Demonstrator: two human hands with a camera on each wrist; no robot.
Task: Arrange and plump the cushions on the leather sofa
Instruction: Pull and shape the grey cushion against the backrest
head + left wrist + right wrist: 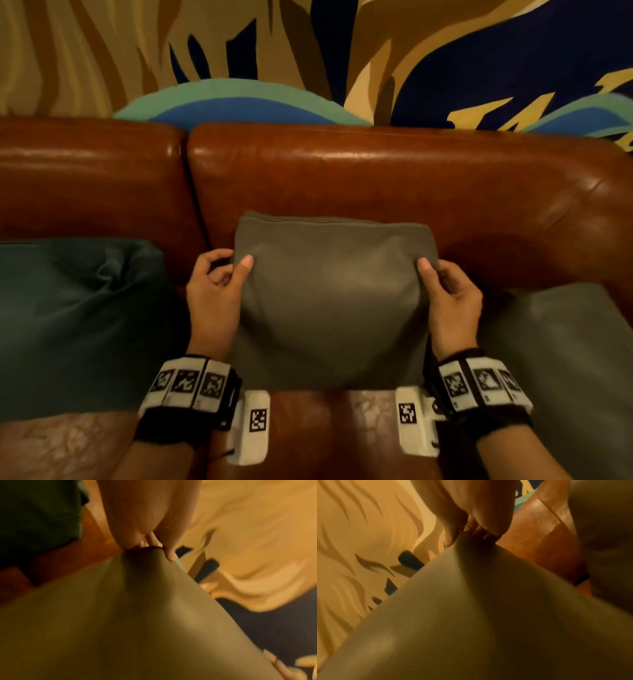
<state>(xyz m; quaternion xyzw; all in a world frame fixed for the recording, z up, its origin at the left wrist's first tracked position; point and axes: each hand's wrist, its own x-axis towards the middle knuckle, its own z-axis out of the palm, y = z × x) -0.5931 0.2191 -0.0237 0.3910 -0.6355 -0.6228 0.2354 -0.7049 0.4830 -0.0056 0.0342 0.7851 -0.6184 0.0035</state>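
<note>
An olive-grey cushion (332, 298) stands upright on the brown leather sofa (376, 171), leaning on its backrest. My left hand (226, 270) pinches the cushion's left edge, thumb on the front face and fingers curled behind. My right hand (442, 277) grips the right edge the same way. In the left wrist view the cushion (137, 622) fills the lower frame and my left hand (154, 547) pinches its corner. The right wrist view shows the cushion (453, 615) with my right hand (467, 534) holding its upper corner.
A dark teal cushion (78, 315) lies slumped on the seat to the left. Another grey cushion (561, 359) rests at the right, by the sofa's arm. Behind the sofa is a wall mural (308, 51) in tan, navy and teal. Bare seat leather (325, 435) shows in front.
</note>
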